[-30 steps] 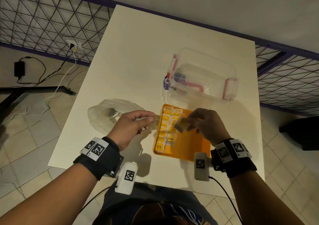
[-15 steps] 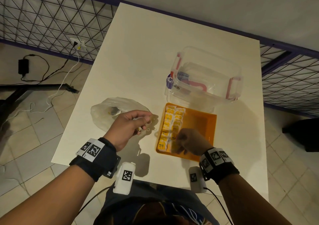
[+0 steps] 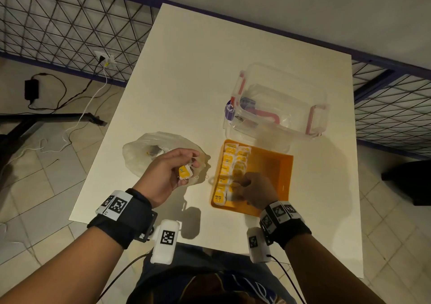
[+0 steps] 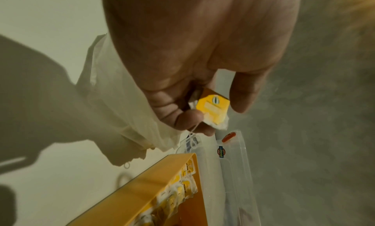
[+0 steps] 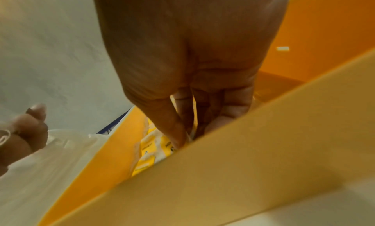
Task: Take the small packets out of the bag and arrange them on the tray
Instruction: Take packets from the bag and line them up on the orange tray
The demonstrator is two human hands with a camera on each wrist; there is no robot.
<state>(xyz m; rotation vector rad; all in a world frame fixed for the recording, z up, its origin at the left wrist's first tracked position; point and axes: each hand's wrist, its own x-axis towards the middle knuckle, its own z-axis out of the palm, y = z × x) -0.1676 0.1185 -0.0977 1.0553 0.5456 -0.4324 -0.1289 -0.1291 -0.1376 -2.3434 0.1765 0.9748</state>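
Note:
The orange tray lies on the white table, with two columns of yellow packets along its left side. My right hand is down in the tray's near-left corner. In the right wrist view its thumb and fingers pinch a packet against the row, just behind the tray's front wall. My left hand hovers over the mouth of the translucent bag and pinches one yellow packet with a string hanging from it. The bag holds more items, dimly seen.
A clear plastic box with red clips stands directly behind the tray, touching it. Bare table stretches to the far left. The near table edge runs just under my wrists. Cables and a plug lie on the tiled floor to the left.
My right hand came down from above the tray with its packet into the near-left corner. My left hand turned slightly, and a yellow packet now shows in its fingers.

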